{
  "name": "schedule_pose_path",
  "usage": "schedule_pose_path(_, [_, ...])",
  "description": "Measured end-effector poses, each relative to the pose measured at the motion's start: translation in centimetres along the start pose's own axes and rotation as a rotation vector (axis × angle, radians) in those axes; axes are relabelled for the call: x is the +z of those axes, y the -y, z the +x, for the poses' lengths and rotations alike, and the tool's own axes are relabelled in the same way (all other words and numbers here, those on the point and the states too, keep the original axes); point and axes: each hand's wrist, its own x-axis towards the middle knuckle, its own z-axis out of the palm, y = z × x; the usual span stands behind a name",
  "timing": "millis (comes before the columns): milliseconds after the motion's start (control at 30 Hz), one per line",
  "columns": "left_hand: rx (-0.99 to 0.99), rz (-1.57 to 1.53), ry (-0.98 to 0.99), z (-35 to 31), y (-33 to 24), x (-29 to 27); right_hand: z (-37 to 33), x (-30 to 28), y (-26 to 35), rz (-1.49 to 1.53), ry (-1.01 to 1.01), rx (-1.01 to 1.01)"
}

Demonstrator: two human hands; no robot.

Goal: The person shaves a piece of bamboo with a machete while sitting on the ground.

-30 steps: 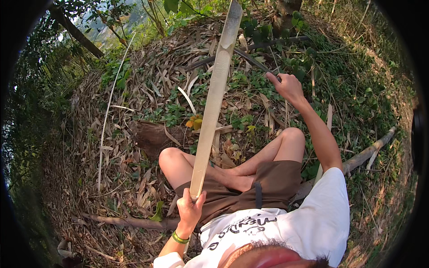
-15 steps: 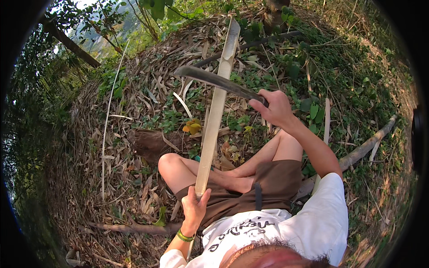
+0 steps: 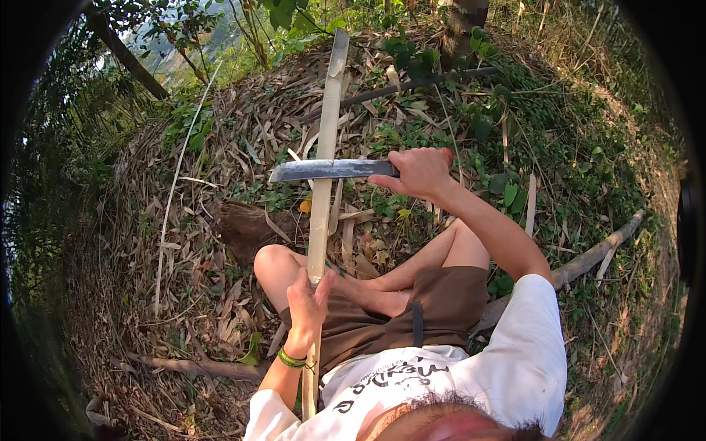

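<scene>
A long pale split bamboo strip runs from the far ground back over my lap, passing my left side. My left hand is closed round it above my left thigh, thumb up along its edge. In my right hand is the handle of a machete; a bit of its reddish end shows past my fingers. The blade lies crosswise over the strip, its flat side showing and its tip to the left. Blade and strip seem to touch, but how deep the edge sits I cannot tell.
My bare crossed legs are just below the blade. Left of them lies a brown log piece. A thick branch lies at the right, and a thin pale strip at the left. Behind stands a tree trunk.
My right hand has drawn the machete nearer, and its blade now shows its flat side. The strip's far end has swung left. My left hand sits farther up and slightly left.
</scene>
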Motion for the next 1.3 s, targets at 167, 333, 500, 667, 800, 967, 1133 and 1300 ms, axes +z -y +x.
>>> schedule_pose_path(167, [0.244, 0.103, -0.047, -0.5, 0.1, 0.0, -1.6, 1.7, 1.8, 0.082, -0.109, -0.199])
schedule_pose_path(333, [-0.025, 0.085, 0.068, -1.2, 0.3, 0.4, 0.7, 3.1, -1.8, 0.016, 0.007, 0.093])
schedule_pose_path(500, [0.023, 0.151, 0.065, -1.5, 0.5, -0.4, -2.3, 1.6, 3.4, 0.09, 0.015, -0.283])
schedule_pose_path(667, [-0.04, 0.121, 0.107, -2.5, -0.7, -0.6, 1.3, 2.8, -7.1, 0.009, -0.061, 0.338])
schedule_pose_path(800, [-0.086, 0.154, 0.12, -3.0, 1.0, 0.0, 0.0, 3.1, -2.6, 0.125, 0.046, 0.191])
schedule_pose_path(967, [-0.007, 0.179, 0.108, -3.4, 0.5, -0.8, 0.2, 3.0, -6.4, 0.055, -0.06, 0.217])
schedule_pose_path(1133, [0.161, 0.241, 0.06, -6.5, 2.9, -2.5, 1.3, 4.1, -16.3, 0.204, -0.186, 0.707])
schedule_pose_path(1300, [0.065, 0.108, 0.102, -3.6, 1.2, -1.6, -1.2, 4.5, -13.4, 0.516, -0.039, 0.78])
